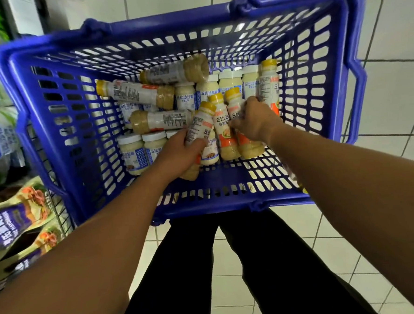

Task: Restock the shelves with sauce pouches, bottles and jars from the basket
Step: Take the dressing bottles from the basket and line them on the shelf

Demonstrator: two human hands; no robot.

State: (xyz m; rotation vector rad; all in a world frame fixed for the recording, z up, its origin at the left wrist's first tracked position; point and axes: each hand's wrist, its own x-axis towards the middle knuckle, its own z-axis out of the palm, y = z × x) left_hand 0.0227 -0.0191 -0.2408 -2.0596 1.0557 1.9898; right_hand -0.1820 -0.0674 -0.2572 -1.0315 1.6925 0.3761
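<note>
View: one wide-angle camera worn on the person's head.
Facing: forward and steeply down into the blue basket [228,203], with tiled floor [396,92] beyond.
Nearness: close; the basket fills the upper frame.
Left edge: shelved pouches [15,217], blurred.

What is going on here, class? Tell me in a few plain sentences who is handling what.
A person leans over a blue basket with both hands inside it. The left hand grips a tilted yellow-capped bottle. The right hand grips a second bottle standing just beside it. More bottles lie on their sides, and white-lidded jars stand in rows in the basket. Sauce pouches sit on the shelf at the left.
</note>
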